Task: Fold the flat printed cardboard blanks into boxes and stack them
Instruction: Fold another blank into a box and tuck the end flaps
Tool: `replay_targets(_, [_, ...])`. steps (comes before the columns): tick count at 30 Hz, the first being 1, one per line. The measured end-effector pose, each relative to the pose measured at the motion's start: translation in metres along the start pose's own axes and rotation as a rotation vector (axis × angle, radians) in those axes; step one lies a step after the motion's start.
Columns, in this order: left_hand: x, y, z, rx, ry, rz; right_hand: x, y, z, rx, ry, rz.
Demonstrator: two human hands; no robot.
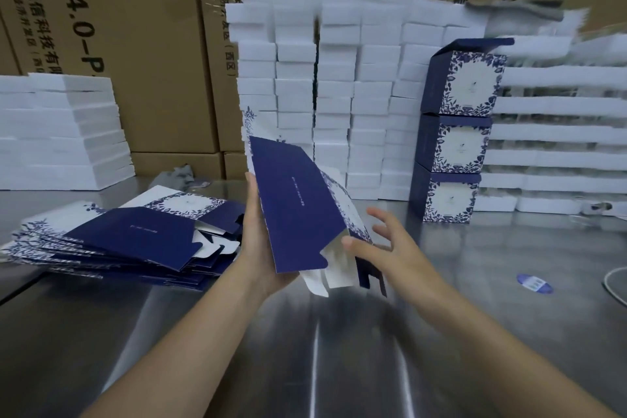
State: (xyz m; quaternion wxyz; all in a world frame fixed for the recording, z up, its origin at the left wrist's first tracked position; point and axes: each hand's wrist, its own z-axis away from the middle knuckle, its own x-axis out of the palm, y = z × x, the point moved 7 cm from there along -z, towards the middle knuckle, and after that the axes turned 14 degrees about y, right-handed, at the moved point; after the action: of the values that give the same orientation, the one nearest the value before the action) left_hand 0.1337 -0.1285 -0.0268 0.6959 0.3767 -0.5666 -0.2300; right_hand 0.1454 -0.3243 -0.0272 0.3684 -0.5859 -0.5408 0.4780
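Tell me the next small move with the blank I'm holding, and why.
Probably push with the right hand to pop the blank open into a sleeve: the left hand grips its left edge, it looks nearly flat, and the right thumb touches its lower corner, fingers spread.
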Motion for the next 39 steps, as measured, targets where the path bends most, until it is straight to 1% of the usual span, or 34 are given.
replay_targets(1, [0.004, 0.001, 0.002, -0.004, -0.045, -0.026, -0.001, -0.003, 0.000, 0.023, -0.010, -0.053])
replay_targets(2, [0.003, 0.003, 0.002, 0.004, -0.042, -0.034, -0.002, -0.006, -0.001, 0.041, -0.027, -0.113])
replay_targets(3, [0.003, 0.004, 0.001, 0.004, -0.021, -0.070, -0.003, -0.010, -0.002, 0.060, -0.052, -0.177])
replay_targets(5, [0.001, 0.008, -0.003, 0.064, 0.034, -0.154, -0.006, -0.017, -0.004, 0.106, -0.103, -0.362])
replay_targets(7, [0.002, 0.016, -0.002, 0.186, 0.092, -0.272, -0.009, -0.022, -0.004, 0.205, -0.138, -0.598])
replay_targets(8, [0.000, 0.019, -0.003, 0.248, 0.133, -0.309, -0.010, -0.022, -0.002, 0.250, -0.174, -0.668])
replay_targets(10, [-0.005, 0.027, -0.004, 0.393, 0.194, -0.339, -0.008, -0.022, 0.004, 0.307, -0.238, -0.702])
replay_targets(12, [-0.005, 0.032, -0.002, 0.496, 0.208, -0.412, -0.007, -0.020, 0.006, 0.317, -0.222, -0.688])
replay_targets(15, [-0.008, 0.039, 0.000, 0.622, 0.312, -0.557, -0.008, -0.020, 0.006, 0.267, -0.168, -0.609])
replay_targets(18, [-0.013, 0.046, 0.001, 0.747, 0.416, -0.757, -0.010, -0.016, 0.001, 0.226, -0.168, -0.417])
replay_targets(19, [-0.013, 0.047, 0.001, 0.774, 0.418, -0.794, -0.012, -0.015, -0.001, 0.187, -0.154, -0.322])
replay_targets(21, [-0.011, 0.047, 0.000, 0.808, 0.383, -0.794, -0.018, -0.012, -0.007, 0.107, -0.102, -0.157])
replay_targets(24, [-0.005, 0.043, 0.002, 0.831, 0.330, -0.785, -0.018, -0.015, -0.008, -0.019, -0.030, 0.028])
replay_targets(26, [0.002, 0.037, 0.003, 0.816, 0.276, -0.775, -0.015, -0.014, -0.009, -0.104, 0.021, 0.137])
replay_targets(28, [0.010, 0.029, 0.002, 0.751, 0.216, -0.724, -0.014, -0.014, -0.009, -0.164, 0.050, 0.206])
replay_targets(30, [0.013, 0.027, 0.001, 0.685, 0.190, -0.626, -0.016, -0.015, -0.010, -0.152, 0.067, 0.171])
replay_targets(32, [0.010, 0.030, 0.000, 0.565, 0.199, -0.478, -0.025, -0.017, -0.013, -0.063, 0.093, 0.019])
replay_targets(34, [0.003, 0.035, -0.003, 0.457, 0.201, -0.395, -0.035, -0.020, -0.015, 0.076, 0.096, -0.211])
replay_targets(36, [-0.004, 0.038, -0.008, 0.363, 0.172, -0.315, -0.041, -0.024, -0.012, 0.190, 0.043, -0.398])
replay_targets(39, [-0.006, 0.028, -0.014, 0.166, 0.068, -0.166, -0.036, -0.024, -0.006, 0.300, -0.056, -0.543])
